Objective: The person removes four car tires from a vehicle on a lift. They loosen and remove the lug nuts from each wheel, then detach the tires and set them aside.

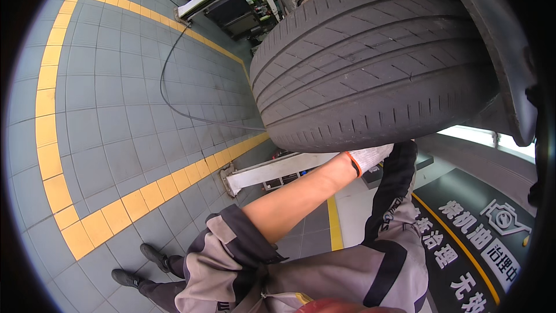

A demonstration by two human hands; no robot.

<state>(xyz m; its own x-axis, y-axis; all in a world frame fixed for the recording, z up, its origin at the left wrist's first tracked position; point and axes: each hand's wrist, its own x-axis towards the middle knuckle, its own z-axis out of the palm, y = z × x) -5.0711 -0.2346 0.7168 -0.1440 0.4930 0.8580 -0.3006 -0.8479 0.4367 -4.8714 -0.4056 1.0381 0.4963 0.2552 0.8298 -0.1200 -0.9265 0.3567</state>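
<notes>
A large black tyre [370, 64] with worn, grooved tread fills the upper right, mounted under a raised vehicle's wheel arch. My left hand [373, 155], in a white knit glove with an orange cuff, reaches to the tyre's lower edge. Its fingers are hidden behind the tyre and my right sleeve, so their grip does not show. Up beside it comes my right arm [399, 179] in a grey and black sleeve. My right hand is out of sight behind the tyre's lower side.
The dark edge of the wheel arch [509, 81] hangs at the right. White lift arms [272, 173] lie below and behind the tyre. A dark hose [168, 90] trails over the tiled floor [116, 116]. At lower right stands a black printed board [428, 200].
</notes>
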